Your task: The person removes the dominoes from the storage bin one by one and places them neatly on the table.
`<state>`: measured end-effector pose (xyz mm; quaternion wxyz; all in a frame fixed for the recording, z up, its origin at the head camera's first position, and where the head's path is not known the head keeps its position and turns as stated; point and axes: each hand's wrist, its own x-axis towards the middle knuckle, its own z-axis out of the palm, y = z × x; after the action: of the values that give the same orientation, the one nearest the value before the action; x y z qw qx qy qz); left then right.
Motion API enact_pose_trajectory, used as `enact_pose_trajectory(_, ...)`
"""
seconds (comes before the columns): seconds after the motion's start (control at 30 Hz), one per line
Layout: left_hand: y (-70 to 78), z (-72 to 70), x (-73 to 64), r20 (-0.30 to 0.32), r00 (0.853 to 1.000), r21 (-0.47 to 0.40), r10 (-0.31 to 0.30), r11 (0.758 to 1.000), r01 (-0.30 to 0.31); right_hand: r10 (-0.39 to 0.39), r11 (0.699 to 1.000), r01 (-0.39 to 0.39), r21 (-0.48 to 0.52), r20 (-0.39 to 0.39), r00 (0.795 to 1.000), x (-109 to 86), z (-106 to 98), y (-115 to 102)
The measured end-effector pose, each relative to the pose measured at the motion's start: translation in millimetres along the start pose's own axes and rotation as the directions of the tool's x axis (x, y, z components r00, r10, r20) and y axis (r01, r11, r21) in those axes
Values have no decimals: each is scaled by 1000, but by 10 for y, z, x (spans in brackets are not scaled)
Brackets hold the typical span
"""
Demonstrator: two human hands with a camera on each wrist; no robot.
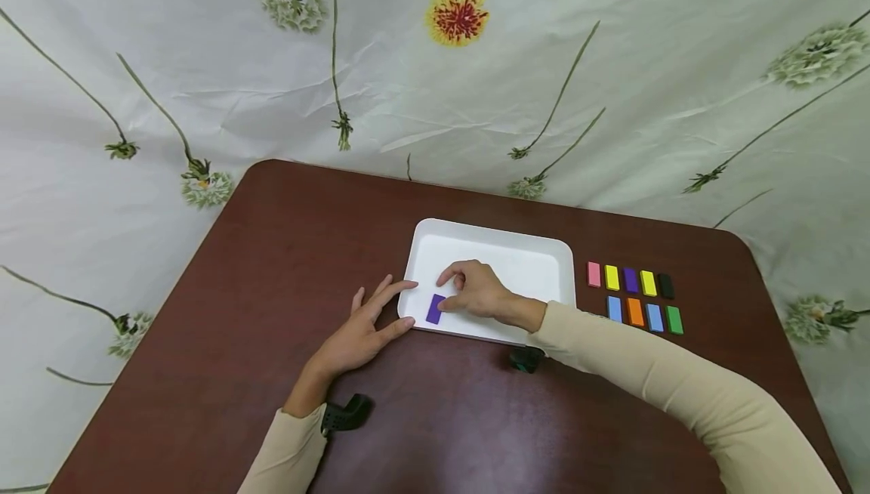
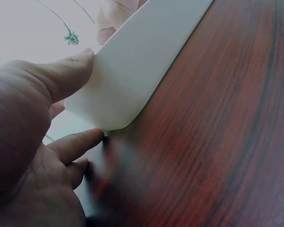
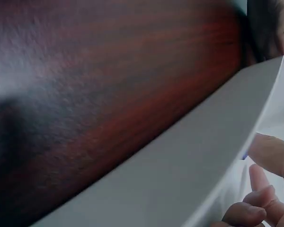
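A purple block lies flat near the left front corner of a white tray. My right hand is over the tray, its thumb tip touching or just above the block's right edge. Its index fingertip is bent and stands apart from the block. In the right wrist view, the tray's wall hides nearly all of the block beside the thumb. My left hand rests at the tray's left end, index finger and thumb reaching its rim. From the left wrist, the thumb lies against the rim and another fingertip touches low on the outer wall.
Right of the tray, several coloured blocks lie in two rows, among them a pink block, a black block, an orange block and a green block. The brown table meets a flower-print cloth behind.
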<state>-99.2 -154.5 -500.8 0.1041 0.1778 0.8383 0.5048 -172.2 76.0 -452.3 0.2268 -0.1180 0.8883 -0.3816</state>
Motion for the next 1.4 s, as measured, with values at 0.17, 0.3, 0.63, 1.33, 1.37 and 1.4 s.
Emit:
enact_pose_trajectory(0.17, 47, 7, -8, -2, 1000, 3, 4, 1000, -4, -72, 996, 70, -47, -44, 996, 14, -39, 9)
enact_pose_trajectory(0.3, 79, 7, -25, -2, 1000, 4, 5, 1000, -5, -106, 992, 103, -66, -40, 994, 6, -37, 30)
enact_pose_trajectory(0.63, 126, -12, -44, -3, 1000, 16, 0, 1000, 1, -235, 935, 211, -284, -54, 970, -31, -30, 25)
enact_pose_trajectory(1.33, 193, 14, -31, -2, 1000, 29, -18, 999, 18, -155, 967, 57, -248, -396, 905, -1089, -1471, 1306)
enact_pose_trajectory(1.37, 195, 17, -29, -2, 1000, 31, -21, 999, 21, -147, 967, 52, -250, -378, 914, -1124, -1481, 1368)
enact_pose_trajectory(1.4, 199, 21, -28, -2, 1000, 34, -25, 999, 25, -141, 965, 46, -260, -362, 922, -1153, -1481, 1426)
